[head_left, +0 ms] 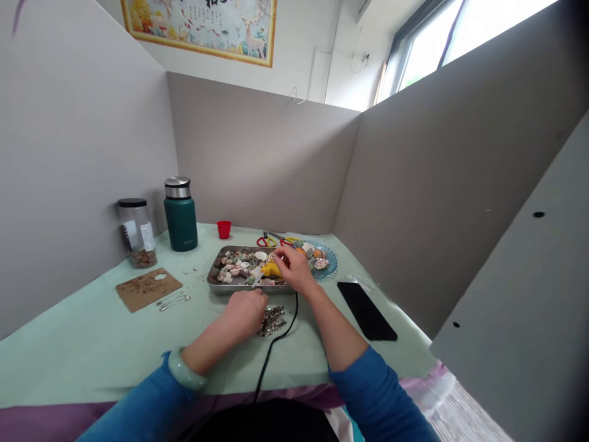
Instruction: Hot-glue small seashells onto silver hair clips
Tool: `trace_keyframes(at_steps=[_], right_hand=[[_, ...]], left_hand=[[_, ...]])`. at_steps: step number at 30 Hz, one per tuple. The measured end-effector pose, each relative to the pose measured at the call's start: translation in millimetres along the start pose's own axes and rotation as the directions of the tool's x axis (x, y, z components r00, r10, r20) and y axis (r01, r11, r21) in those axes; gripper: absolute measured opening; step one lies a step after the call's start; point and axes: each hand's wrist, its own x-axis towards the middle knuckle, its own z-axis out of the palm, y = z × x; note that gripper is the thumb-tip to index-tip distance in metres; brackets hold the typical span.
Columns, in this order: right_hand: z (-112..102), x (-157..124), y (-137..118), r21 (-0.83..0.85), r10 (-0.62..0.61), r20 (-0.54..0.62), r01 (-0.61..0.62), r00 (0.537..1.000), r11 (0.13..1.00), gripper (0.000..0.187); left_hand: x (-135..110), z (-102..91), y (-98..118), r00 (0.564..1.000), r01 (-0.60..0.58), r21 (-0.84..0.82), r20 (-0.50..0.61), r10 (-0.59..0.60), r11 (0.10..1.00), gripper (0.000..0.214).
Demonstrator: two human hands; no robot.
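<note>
My left hand [249,308] is closed, knuckles up, just in front of the metal tray [219,288]; whatever is in its fingers is hidden. Beside it lies a heap of small silvery metal clips or pins [275,319]. Over the tray's right side, my right hand [297,269] has thumb and finger pinched together, and anything between them is too small to make out. Shells [237,265] of mixed colours fill the tray. A yellow tool [271,269], apparently a glue gun, rests among them, partly behind my right hand. A black cord [281,336] runs from the tray toward my lap.
Behind my right hand is a blue glass plate [332,263] of shells. Pliers [267,240] and a red cup [224,229] stand further back. Leftward are a green flask [181,218], a jar [138,236], brown cardboard [147,291] and safety pins [173,301]. A black phone-like slab [367,311] lies right.
</note>
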Motion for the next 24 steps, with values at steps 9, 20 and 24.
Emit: trace_keyframes(at_steps=[9, 20, 24], right_hand=[[1, 4, -2, 0.265, 0.134, -0.004, -0.128, 0.991, 0.956, 0.022], [8, 4, -2, 0.407, 0.21, 0.018, -0.199, 0.977, 0.891, 0.023], [7, 4, -11, 0.47, 0.246, 0.076, -0.252, 0.966, 0.846, 0.025]], left_hand=[[22, -41.8, -36, 0.923, 0.071, -0.591, -0.266, -0.277, 0.803, 0.007], [67, -13.9, -61, 0.918, -0.094, -0.981, -0.151, -0.368, 0.169, 0.03], [61, -13.8, -60, 0.929, -0.066, -0.984, -0.122, -0.349, 0.168, 0.029]])
